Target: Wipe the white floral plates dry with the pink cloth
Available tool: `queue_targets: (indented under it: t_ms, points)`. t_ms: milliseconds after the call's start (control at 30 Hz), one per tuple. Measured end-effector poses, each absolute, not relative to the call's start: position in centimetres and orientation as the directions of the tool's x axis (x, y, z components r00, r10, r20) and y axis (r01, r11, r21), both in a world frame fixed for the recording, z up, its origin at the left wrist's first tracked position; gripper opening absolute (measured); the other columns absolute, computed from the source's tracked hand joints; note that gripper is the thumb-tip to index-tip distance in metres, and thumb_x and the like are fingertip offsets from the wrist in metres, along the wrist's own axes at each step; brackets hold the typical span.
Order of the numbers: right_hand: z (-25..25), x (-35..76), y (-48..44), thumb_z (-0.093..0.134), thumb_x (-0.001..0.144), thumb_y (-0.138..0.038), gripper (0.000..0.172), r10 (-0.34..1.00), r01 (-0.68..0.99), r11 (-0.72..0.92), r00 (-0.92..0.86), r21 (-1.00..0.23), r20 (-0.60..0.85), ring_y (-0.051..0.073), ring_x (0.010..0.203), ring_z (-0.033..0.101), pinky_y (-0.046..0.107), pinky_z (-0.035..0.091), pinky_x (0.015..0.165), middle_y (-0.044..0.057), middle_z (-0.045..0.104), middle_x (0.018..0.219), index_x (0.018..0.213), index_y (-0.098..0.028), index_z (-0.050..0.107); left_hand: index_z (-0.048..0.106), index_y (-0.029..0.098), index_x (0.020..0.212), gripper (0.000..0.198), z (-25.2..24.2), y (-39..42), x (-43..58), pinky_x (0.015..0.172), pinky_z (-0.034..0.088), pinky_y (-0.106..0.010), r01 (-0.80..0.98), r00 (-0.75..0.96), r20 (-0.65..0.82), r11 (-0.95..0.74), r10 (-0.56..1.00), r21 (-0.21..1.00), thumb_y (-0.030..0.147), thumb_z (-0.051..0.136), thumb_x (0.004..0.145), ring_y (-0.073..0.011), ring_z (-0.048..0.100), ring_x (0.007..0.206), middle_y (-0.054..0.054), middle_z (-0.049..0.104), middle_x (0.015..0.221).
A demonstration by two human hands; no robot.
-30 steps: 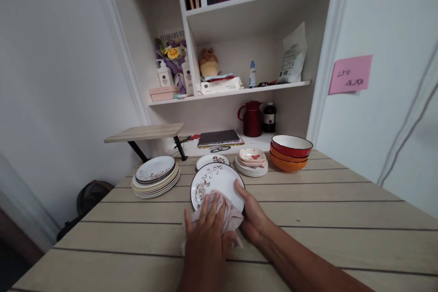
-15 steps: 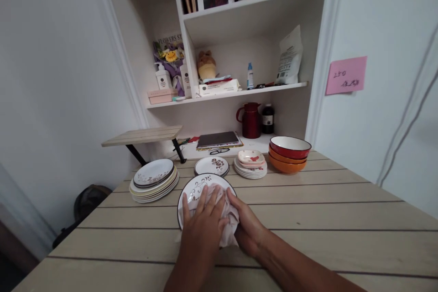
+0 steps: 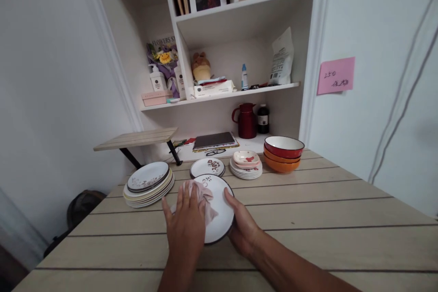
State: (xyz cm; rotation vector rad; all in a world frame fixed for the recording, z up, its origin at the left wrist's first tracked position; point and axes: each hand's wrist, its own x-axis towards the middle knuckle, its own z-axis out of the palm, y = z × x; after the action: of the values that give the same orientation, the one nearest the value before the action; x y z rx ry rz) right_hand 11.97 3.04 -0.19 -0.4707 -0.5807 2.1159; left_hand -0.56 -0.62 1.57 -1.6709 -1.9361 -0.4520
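A white plate [image 3: 221,212] with a dark rim and a brown pattern is held above the table. My right hand [image 3: 243,223] grips its right edge, thumb on top and fingers underneath. Spread over the plate's left part, my left hand [image 3: 186,219] presses a crumpled pale pink cloth [image 3: 204,198] against the surface; the cloth is partly hidden under the fingers. Just behind lies a short stack of smaller patterned plates [image 3: 201,167].
Left stands a stack of plates [image 3: 148,178] near a small wooden riser [image 3: 137,138]. Small dishes [image 3: 245,159] on saucers and stacked red and orange bowls [image 3: 283,146] are at the back right. A laptop [image 3: 214,140], glasses and a red jug [image 3: 247,121] sit behind.
My left hand and the cloth have slid left across the plate, baring its middle and right side. My right hand still holds the edge. The view has shifted slightly right.
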Motion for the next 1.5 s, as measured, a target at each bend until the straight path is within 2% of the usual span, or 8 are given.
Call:
queue_targets:
  t_ms: [100, 333, 533, 767, 1033, 1200, 1367, 1500]
  points:
    - [-0.1, 12.0, 2.9, 0.057, 0.081, -0.056, 0.061, 0.814, -0.634, -0.538, -0.561, -0.555, -0.148, 0.025, 0.097, 0.067, 0.039, 0.045, 0.096, 0.012, 0.072, 0.107, 0.122, -0.012, 0.06, 0.042, 0.016, 0.14, 0.048, 0.9, -1.7, -0.9, 0.111, 0.012, -0.063, 0.975, -0.099, 0.577, 0.195, 0.81, -0.106, 0.021, 0.031, 0.094, -0.0266, 0.036, 0.137, -0.011, 0.037, 0.148]
    - [0.2, 12.4, 2.8, 0.054, 0.084, -0.054, 0.059, 0.812, -0.646, -0.545, -0.566, -0.534, -0.143, 0.025, 0.104, 0.065, 0.038, 0.046, 0.096, 0.013, 0.07, 0.112, 0.123, -0.011, 0.058, 0.047, 0.024, 0.138, 0.05, -1.0, -3.9, -1.0, 0.11, 0.029, -0.05, 0.991, 0.009, 0.558, 0.066, 0.83, -0.114, 0.016, 0.038, 0.089, -0.0243, 0.039, 0.135, -0.006, 0.045, 0.145]
    - [0.5, 12.4, 2.7, 0.052, 0.086, -0.054, 0.056, 0.778, -0.584, -0.566, -0.612, -0.582, -0.143, 0.023, 0.098, 0.067, 0.037, 0.048, 0.092, 0.012, 0.072, 0.108, 0.123, -0.013, 0.059, 0.044, 0.013, 0.139, 0.05, -0.4, -2.0, -0.9, 0.108, 0.035, -0.047, 0.992, 0.033, 0.552, 0.038, 0.833, -0.117, 0.017, 0.039, 0.09, -0.0258, 0.037, 0.136, -0.013, 0.042, 0.146]
    - [0.3, 12.6, 3.2, 0.05, 0.086, -0.057, 0.054, 0.767, -0.574, -0.584, -0.622, -0.575, -0.158, 0.022, 0.098, 0.068, 0.038, 0.048, 0.092, 0.009, 0.072, 0.109, 0.121, -0.017, 0.06, 0.04, 0.019, 0.141, 0.049, 1.4, 0.7, 1.8, 0.113, 0.022, -0.055, 1.0, -0.013, 0.533, 0.026, 0.846, -0.018, 0.021, 0.039, 0.092, -0.0242, 0.028, 0.141, -0.009, 0.034, 0.151]
    - [1.4, 14.1, 3.8, 0.045, 0.085, -0.063, 0.064, 0.714, -0.577, -0.647, -0.688, -0.498, -0.131, 0.024, 0.109, 0.064, 0.039, 0.043, 0.099, 0.012, 0.068, 0.117, 0.126, -0.015, 0.056, 0.042, 0.024, 0.14, 0.047, 2.1, 1.1, 4.4, 0.113, 0.021, -0.056, 0.983, 0.169, 0.422, -0.182, 0.891, -0.009, 0.02, 0.036, 0.093, -0.0221, 0.023, 0.143, -0.003, 0.031, 0.153]
    - [1.4, 15.1, 5.0, 0.045, 0.084, -0.065, 0.072, 0.731, -0.598, -0.654, -0.658, -0.463, -0.182, 0.028, 0.106, 0.065, 0.043, 0.043, 0.099, 0.019, 0.07, 0.11, 0.125, -0.006, 0.055, 0.045, 0.033, 0.137, 0.045, 1.6, -1.2, 3.2, 0.111, 0.018, -0.064, 0.932, 0.345, 0.313, -0.362, 0.885, -0.006, 0.024, 0.041, 0.093, -0.025, 0.023, 0.143, 0.004, 0.033, 0.151]
    - [1.0, 14.9, 5.1, 0.05, 0.083, -0.062, 0.071, 0.743, -0.605, -0.631, -0.652, -0.486, -0.151, 0.028, 0.106, 0.064, 0.042, 0.041, 0.101, 0.017, 0.07, 0.11, 0.129, -0.007, 0.052, 0.039, 0.041, 0.139, 0.047, 0.7, -2.8, 0.9, 0.107, 0.013, -0.072, 0.949, 0.296, 0.342, -0.315, 0.892, 0.001, 0.026, 0.041, 0.094, -0.0273, 0.025, 0.142, 0.007, 0.035, 0.149]
    - [0.7, 14.7, 4.9, 0.053, 0.08, -0.063, 0.074, 0.741, -0.578, -0.626, -0.65, -0.523, -0.169, 0.029, 0.104, 0.065, 0.044, 0.042, 0.1, 0.016, 0.07, 0.111, 0.13, -0.009, 0.052, 0.037, 0.042, 0.139, 0.048, 0.9, -3.6, -0.5, 0.107, 0.013, -0.072, 0.969, 0.238, 0.388, -0.242, 0.89, -0.039, 0.026, 0.04, 0.094, -0.0272, 0.026, 0.141, 0.006, 0.036, 0.149]
